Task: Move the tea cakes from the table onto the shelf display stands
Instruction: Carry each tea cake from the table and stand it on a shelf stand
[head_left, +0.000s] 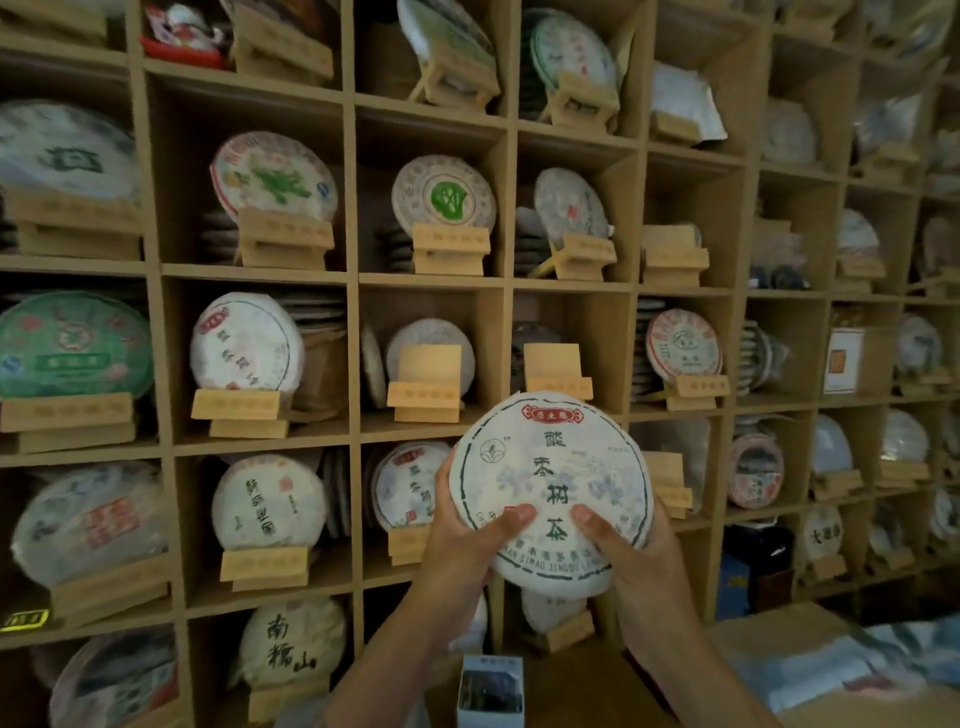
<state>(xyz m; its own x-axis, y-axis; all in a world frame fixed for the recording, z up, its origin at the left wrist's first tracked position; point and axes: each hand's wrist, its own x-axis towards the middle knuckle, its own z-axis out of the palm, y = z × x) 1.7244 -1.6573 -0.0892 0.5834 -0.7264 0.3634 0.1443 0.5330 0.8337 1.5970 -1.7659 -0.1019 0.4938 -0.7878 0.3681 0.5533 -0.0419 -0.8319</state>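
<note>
I hold a round, white paper-wrapped tea cake (550, 467) with a red label and dark characters upright in front of the wooden shelf (353, 275). My left hand (467, 535) grips its lower left edge, thumb on the face. My right hand (634, 561) grips its lower right edge, thumb also on the face. Just above the cake, an empty wooden display stand (558, 371) sits in a cubby. Another stand (428, 382) to its left has a cake behind it.
The shelf cubbies hold many wrapped tea cakes on wooden stands, such as one (247, 348) at the left. A small box (491, 688) stands below my wrists. A table (810, 639) with wrapped packages lies at the lower right.
</note>
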